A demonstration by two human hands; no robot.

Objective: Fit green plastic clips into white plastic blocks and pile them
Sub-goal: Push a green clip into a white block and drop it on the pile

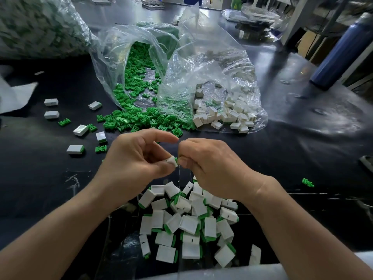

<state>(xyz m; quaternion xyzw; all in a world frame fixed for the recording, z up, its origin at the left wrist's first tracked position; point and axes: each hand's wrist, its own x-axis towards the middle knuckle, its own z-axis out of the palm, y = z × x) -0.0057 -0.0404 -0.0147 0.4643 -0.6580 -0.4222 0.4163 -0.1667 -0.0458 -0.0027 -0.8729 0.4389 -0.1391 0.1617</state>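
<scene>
- Block is pinched between the left hand thumb and fingers, above the pile.
- Right hand pinches a clip, touching the block's end.
- Likely best: keep the clip square, press straight until flush, then drop it on the pile.

Both my bare forearms reach in from the near edge of the tabletop, and my hands meet fingertip to fingertip above its middle. My left hand pinches a block between thumb and middle finger, with the index finger arched out above. My right hand, knuckles up and fingers curled, pinches a clip against the block's end.
</scene>
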